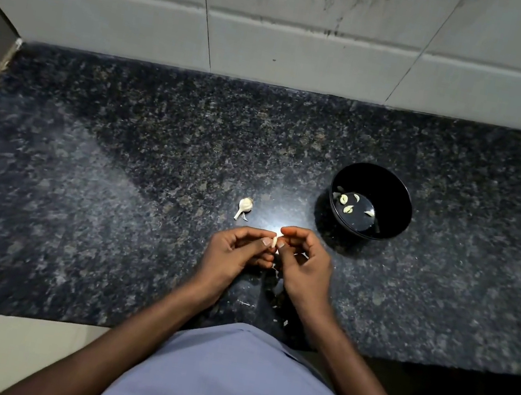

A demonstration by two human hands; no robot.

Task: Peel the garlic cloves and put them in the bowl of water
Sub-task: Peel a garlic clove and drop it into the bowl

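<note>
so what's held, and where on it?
A garlic clove, pinched between the fingertips of left hand and right hand, one at each side.

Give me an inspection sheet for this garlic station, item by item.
Surface: dark speckled granite counter.
Job's things: garlic clove pinched between both hands; black bowl of water holds several peeled cloves; garlic bulb remnant lies left of the bowl.
Clutter: peel scraps under the hands.
Grips: left hand and right hand both pinch the clove.
Cables: nothing seen.
Surroundings: tiled wall behind the counter.
</note>
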